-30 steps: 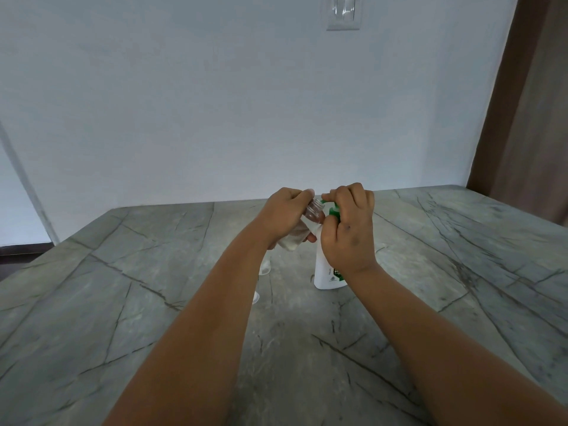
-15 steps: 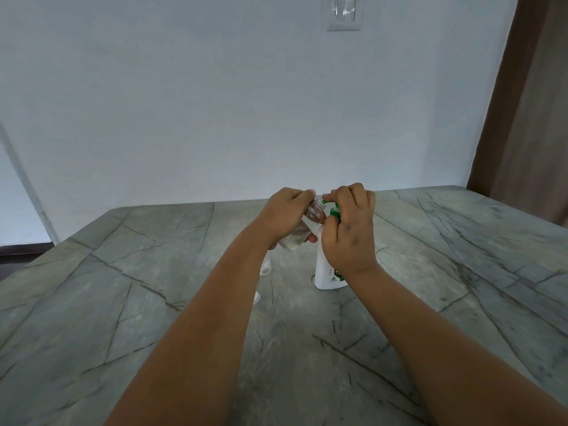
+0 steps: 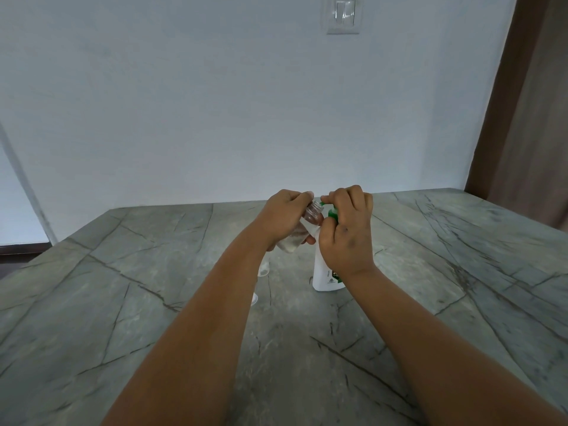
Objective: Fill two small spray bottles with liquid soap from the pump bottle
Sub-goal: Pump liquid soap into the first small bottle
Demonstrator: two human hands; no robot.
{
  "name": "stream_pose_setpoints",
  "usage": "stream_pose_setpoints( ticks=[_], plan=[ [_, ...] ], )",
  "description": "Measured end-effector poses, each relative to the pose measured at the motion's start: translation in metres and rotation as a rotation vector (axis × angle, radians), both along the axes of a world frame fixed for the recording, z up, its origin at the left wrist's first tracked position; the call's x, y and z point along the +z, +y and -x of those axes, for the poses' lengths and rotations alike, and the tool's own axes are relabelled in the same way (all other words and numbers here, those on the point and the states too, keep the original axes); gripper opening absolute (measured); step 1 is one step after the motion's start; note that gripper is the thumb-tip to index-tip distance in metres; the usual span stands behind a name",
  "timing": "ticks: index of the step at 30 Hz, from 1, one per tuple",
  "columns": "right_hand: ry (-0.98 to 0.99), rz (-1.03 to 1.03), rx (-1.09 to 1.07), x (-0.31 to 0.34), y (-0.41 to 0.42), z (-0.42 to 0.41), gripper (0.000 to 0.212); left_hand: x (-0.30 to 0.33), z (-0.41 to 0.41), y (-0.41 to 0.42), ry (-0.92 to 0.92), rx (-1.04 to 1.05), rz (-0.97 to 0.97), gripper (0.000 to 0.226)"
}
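Note:
A white pump bottle [image 3: 323, 273] with a green pump head [image 3: 332, 213] stands on the grey stone table [image 3: 153, 287]. My right hand [image 3: 347, 232] curls over the pump head from above. My left hand [image 3: 284, 215] grips a small clear spray bottle [image 3: 299, 232], tilted, its open threaded neck right at the green nozzle. Some clear liquid sits in its lower end. Two small pale pieces [image 3: 263, 267] [image 3: 254, 298] peek out beside my left forearm, mostly hidden; what they are I cannot tell.
A white wall runs along the table's far edge, with a switch plate [image 3: 342, 15] high up. A brown curtain [image 3: 528, 118] hangs at the right. The table's front lies under my forearms.

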State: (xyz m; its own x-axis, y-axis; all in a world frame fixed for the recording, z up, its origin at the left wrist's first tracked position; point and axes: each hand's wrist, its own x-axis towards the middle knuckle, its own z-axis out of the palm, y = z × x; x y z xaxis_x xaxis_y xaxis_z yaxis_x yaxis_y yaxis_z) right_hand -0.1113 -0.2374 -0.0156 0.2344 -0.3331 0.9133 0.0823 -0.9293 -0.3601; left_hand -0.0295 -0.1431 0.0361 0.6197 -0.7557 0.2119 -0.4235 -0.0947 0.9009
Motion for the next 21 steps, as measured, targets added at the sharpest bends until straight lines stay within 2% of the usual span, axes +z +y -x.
stream_pose_setpoints(
  ticks=[14, 21],
  plan=[
    [-0.051, 0.023, 0.033, 0.0010, -0.0049, -0.0017, 0.030, 0.0003, 0.0000, 0.0000, -0.012, 0.009, 0.003, 0.046],
    [-0.003, 0.041, 0.007, -0.0012, -0.0024, 0.0018, 0.035, -0.0002, -0.0014, -0.0007, -0.013, 0.011, -0.002, 0.045]
  ],
)
